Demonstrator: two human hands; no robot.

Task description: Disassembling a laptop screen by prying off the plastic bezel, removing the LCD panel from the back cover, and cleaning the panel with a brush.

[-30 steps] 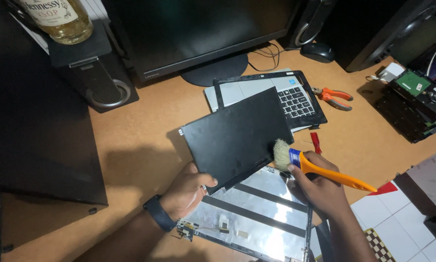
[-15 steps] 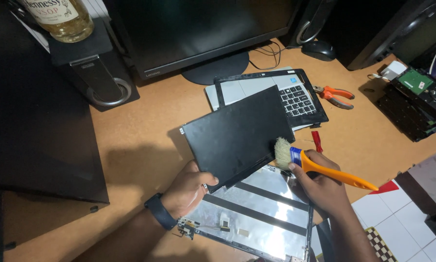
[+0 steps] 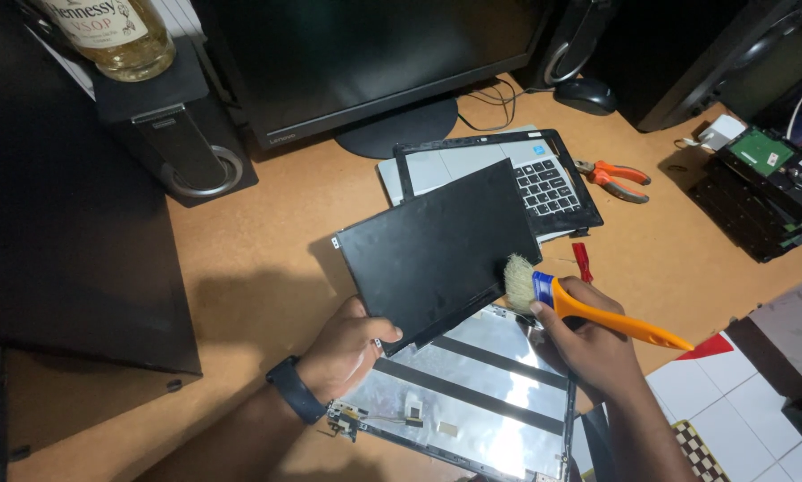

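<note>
Two hands work low in the frame; left hand pinches the black screen panel at its lower edge, tilted over the silver lid; right hand fingers wrap an orange-handled brush, bristles touching the panel's right edge, mid-dusting; next stroke probably needs light pressure; laptop base and pliers lie beyond.

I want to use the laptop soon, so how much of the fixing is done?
Done: the flat black screen panel is out of the silvery lid shell. In hand: the left hand holds the panel up while the right hand touches an orange-handled brush to its edge. Left: the black bezel frame lies loose on the laptop's keyboard, so everything needs reassembling.
</note>
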